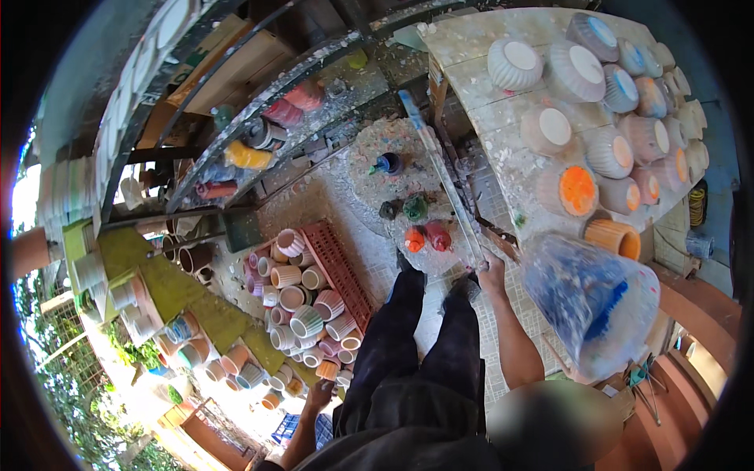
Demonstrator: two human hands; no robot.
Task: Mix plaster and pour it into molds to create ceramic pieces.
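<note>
Right hand (492, 267) grips a long stick (440, 169), likely light and stiff, at its near end; left hand (318, 390) hangs open beside pots (306, 314)

Looking straight down from the head cam, most of what I see of myself is dark clothing — a black or very dark charcoal top bunched at the bottom of the frame, and long trousers in the same dark shade running down both legs. The fabric looks soft and a bit dusty, with creases at the knees. Dark shoes poke out at the ends, too small in the fisheye to tell the style. Both forearms are bare, so the sleeves are short or pushed up. My left hand (318, 390) and right hand (493, 267) are bare too — no gloves, no watch I can make out.
</note>
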